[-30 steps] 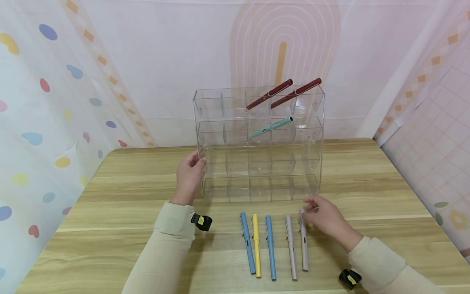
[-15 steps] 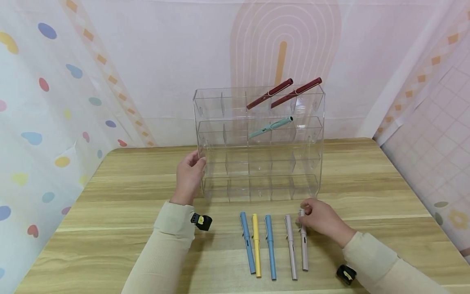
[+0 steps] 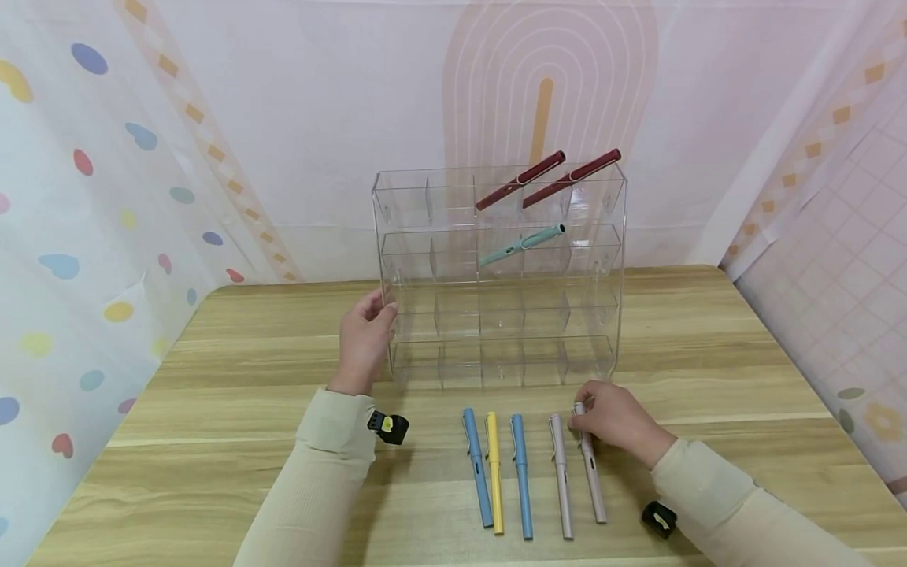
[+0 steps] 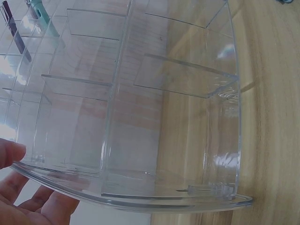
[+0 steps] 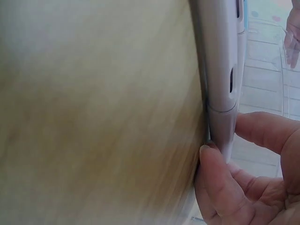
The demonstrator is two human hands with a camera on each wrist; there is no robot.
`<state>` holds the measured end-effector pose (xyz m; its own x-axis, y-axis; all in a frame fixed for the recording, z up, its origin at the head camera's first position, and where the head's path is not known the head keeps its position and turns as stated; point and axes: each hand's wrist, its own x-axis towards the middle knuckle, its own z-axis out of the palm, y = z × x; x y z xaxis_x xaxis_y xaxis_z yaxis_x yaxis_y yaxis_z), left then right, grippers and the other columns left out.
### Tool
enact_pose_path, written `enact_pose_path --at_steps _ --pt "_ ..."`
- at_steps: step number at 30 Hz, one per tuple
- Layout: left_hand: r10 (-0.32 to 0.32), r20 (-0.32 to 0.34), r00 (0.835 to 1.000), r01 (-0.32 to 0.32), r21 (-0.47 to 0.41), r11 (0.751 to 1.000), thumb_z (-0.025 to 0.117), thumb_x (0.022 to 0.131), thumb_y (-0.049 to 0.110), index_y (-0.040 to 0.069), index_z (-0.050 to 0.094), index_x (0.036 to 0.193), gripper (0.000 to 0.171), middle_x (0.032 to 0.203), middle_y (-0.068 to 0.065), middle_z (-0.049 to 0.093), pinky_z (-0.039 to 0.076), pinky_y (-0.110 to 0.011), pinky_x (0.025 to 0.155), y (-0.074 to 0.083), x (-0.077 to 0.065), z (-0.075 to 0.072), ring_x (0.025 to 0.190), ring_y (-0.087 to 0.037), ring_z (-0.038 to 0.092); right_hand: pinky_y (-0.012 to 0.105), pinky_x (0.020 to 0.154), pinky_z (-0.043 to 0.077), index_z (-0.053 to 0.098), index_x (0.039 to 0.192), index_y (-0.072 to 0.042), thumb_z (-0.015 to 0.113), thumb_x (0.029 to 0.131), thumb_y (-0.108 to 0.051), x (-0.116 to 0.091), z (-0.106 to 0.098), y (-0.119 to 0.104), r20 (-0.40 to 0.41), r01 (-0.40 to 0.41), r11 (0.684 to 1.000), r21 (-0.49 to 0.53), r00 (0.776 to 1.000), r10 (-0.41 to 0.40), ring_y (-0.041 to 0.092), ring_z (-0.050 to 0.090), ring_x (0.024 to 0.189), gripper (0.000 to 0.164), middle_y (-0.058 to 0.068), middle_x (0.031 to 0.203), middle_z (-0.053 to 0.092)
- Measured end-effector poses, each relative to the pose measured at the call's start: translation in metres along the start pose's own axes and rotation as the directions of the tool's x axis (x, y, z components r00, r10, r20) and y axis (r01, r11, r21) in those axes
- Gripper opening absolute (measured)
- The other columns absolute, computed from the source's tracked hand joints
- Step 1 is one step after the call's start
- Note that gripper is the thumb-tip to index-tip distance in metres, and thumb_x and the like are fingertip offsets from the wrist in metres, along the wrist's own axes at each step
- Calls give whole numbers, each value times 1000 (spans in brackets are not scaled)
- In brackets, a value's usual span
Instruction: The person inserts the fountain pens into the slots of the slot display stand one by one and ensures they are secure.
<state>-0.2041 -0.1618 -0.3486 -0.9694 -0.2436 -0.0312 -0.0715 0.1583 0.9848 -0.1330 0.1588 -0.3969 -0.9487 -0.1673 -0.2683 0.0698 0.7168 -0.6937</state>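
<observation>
My left hand (image 3: 366, 339) grips the left side edge of a clear acrylic rack (image 3: 501, 315), thumb in front and fingers behind, as the left wrist view also shows. At the right, my right hand (image 3: 620, 417) pinches the capped end of a pale lilac pen (image 5: 222, 89) between thumb and fingers, low at the table. Beside it lies a second lilac pen (image 3: 561, 476). Further left are a blue pen (image 3: 522, 476), a yellow pen (image 3: 495, 472) and another blue pen (image 3: 478, 468), roughly parallel.
Two dark red pens (image 3: 520, 181) lean in the rack's top tier, and a mint green pen (image 3: 523, 245) leans in the tier below. The rack stands on a wooden table (image 3: 248, 378), with a patterned cloth (image 3: 319, 118) behind it.
My right hand has shifted left onto the rightmost lilac pen's capped end and taken hold of it; the pen has turned slightly, its lower end swinging right. The left hand stays on the rack.
</observation>
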Motion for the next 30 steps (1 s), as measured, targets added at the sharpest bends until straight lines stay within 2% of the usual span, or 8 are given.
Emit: enact_pose_path --at_steps 9,19,25,30 --pt "-11 2 1000 11 7 1000 50 99 14 7 53 137 39 120 -11 56 40 -16 62 -1 0 0 82 -10 45 29 52 50 58 102 5 68 80 -4 -1 -3 1 13 -42 996 79 999 41 16 56 57 25 8 75 59" --pt "-16 2 1000 16 10 1000 50 99 14 8 51 140 41 121 -9 55 40 -17 64 1 -1 -1 88 -13 46 34 57 55 55 110 10 61 80 -3 -4 -16 -2 -12 3 982 189 1000 0 17 58 64 34 12 86 59" --pt "-12 8 1000 12 32 999 49 99 15 8 52 138 40 128 -13 55 42 -20 69 1 -1 -1 96 -15 47 36 63 56 52 111 9 59 83 -3 -9 -26 -9 -43 12 952 306 999 1 18 59 68 31 10 86 55" --pt "0 9 1000 0 36 999 48 99 15 7 52 138 40 130 -15 54 43 -22 72 1 -1 -1 102 -17 48 37 69 57 47 117 12 57 88 -1 -14 -42 -16 -84 63 922 382 996 -33 18 58 77 33 11 92 52"
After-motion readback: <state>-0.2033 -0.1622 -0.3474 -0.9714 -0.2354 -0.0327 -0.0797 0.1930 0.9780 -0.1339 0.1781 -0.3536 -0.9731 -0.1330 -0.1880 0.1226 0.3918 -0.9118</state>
